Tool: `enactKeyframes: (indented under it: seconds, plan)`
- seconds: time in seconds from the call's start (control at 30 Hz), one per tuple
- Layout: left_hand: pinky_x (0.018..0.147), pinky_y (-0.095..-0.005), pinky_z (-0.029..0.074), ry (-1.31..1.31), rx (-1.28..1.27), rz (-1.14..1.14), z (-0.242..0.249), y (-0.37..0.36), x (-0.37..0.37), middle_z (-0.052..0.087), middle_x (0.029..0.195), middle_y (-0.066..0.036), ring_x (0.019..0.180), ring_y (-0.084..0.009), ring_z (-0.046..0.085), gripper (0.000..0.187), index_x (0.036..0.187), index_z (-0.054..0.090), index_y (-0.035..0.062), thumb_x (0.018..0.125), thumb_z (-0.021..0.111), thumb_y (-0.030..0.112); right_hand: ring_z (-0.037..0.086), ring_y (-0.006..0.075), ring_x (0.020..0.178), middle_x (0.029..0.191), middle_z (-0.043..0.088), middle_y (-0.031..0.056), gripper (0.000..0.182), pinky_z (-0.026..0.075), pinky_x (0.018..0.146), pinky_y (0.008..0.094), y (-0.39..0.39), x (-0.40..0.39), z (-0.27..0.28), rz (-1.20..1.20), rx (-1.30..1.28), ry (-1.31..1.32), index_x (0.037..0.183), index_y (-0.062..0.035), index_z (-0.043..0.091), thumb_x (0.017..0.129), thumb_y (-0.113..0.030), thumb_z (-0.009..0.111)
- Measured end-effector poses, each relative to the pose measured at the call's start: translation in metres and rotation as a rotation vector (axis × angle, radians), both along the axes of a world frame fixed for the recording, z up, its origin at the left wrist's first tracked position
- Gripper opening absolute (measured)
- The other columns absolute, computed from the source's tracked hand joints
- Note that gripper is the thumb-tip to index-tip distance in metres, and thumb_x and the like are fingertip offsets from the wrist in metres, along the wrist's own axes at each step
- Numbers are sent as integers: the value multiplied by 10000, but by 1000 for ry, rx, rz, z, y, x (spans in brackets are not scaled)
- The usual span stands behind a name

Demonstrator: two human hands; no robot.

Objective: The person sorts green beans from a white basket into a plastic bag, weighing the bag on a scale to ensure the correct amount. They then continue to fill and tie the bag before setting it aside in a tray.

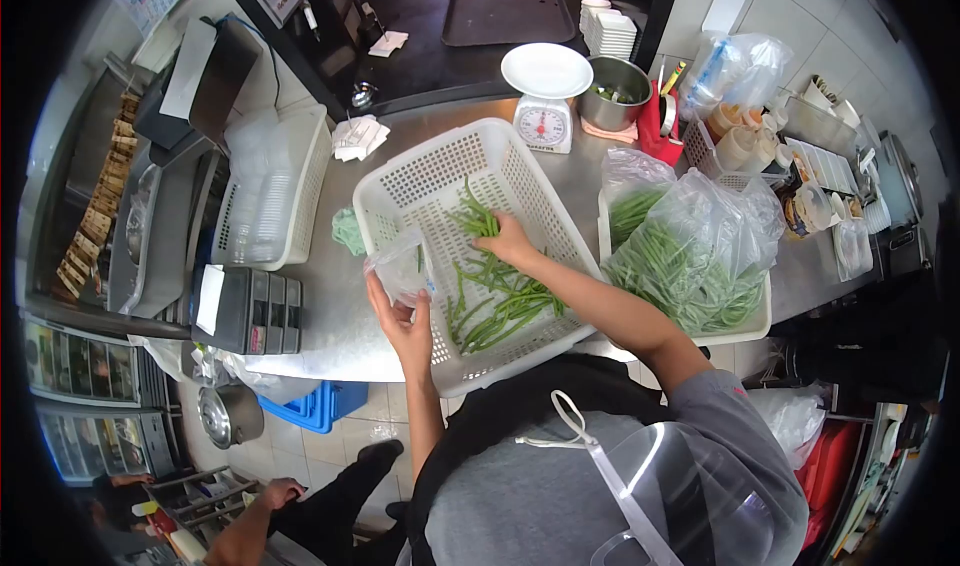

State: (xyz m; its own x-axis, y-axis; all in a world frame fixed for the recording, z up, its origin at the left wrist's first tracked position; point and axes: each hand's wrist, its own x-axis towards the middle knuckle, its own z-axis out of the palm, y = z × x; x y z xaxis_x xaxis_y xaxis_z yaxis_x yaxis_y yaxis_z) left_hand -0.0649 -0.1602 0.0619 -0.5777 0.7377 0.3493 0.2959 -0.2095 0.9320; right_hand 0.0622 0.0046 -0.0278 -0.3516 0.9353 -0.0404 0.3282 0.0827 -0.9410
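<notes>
A white perforated plastic basket (390, 191) lies across the steel counter in front of me. Loose green beans (505, 311) are spread over its bottom. My right hand (510, 243) reaches into the basket with fingers closed around a bunch of green beans (474, 206). At the basket's left side, my left hand (402, 326) holds up a clear plastic bag (403, 266). A little green shows through the bag; how much is in it I cannot make out. Large clear bags of green beans (690, 266) rest in a white tray right of the basket.
Behind the basket stands a kitchen scale (545, 124) beside a metal pot (618, 86). A white crate of plastic containers (290, 166) and a small drawer unit (250, 311) are at the left. Another person's hand (283, 492) shows at lower left.
</notes>
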Motion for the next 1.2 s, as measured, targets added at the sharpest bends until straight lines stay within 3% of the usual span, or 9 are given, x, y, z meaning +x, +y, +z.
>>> enactKeyframes:
  seconds: [0.1,0.27,0.43,0.63,0.67,0.73,0.8,0.93,1.2]
  plan:
    - [840,-274,449,-98,-28,-74,4,-2,-2,88,1470,-131,1183,-214,399,777,1411,147,51,750,496,-160,593,185,756,816,625,90,340,457,702,309,8,4,21,-39,-246,245,993,15,550,696,-79,686]
    - [850,-273,451,-62,-32,-126,41,-5,-12,195,1445,-142,1171,-196,428,635,1368,300,60,780,425,-143,584,144,710,771,609,62,206,465,652,281,5,22,104,114,-341,525,902,-7,578,732,-66,677]
    - [870,-297,450,-285,-136,-221,30,4,-34,373,1359,-131,1134,-180,474,396,1250,483,19,861,426,-24,563,126,648,727,588,56,148,466,557,271,8,27,99,31,-609,520,866,-28,579,746,-48,664]
    - [861,-349,462,-535,-77,-178,46,9,5,345,1365,-128,1084,-235,523,497,1375,270,39,941,426,223,552,146,621,745,582,48,177,490,577,296,3,24,92,28,-851,820,920,-27,586,754,-24,646]
    - [925,-374,414,-498,-83,-174,41,11,10,252,1409,-123,1131,-271,482,586,1409,146,57,946,409,300,551,142,624,750,583,44,198,492,584,300,0,23,91,45,-877,858,947,-28,585,757,-24,641]
    - [971,-395,361,-541,-40,-134,34,16,24,196,1426,-130,1180,-278,425,601,1409,141,57,945,396,340,555,126,651,761,581,25,298,500,623,302,-8,22,99,150,-927,963,1060,-29,575,768,-31,635]
    - [1036,-414,268,-665,-15,-120,27,22,36,191,1426,-144,1249,-286,329,622,1401,153,38,942,368,398,544,121,700,765,555,10,377,492,697,296,-19,19,113,218,-909,1010,1152,-40,531,787,-54,625]
    - [1032,-368,285,-1084,55,-199,12,34,50,313,1357,-144,1229,-258,360,610,1349,245,-21,936,365,412,541,127,731,785,546,8,446,486,749,298,-37,3,123,219,-816,1041,1218,-49,490,791,-42,616]
    - [1006,-363,329,-1121,198,-251,9,45,56,403,1292,-123,1200,-223,397,559,1311,322,-17,938,331,398,545,119,683,769,560,39,384,458,649,241,-57,-9,127,120,-647,1008,1130,20,514,764,-6,627]
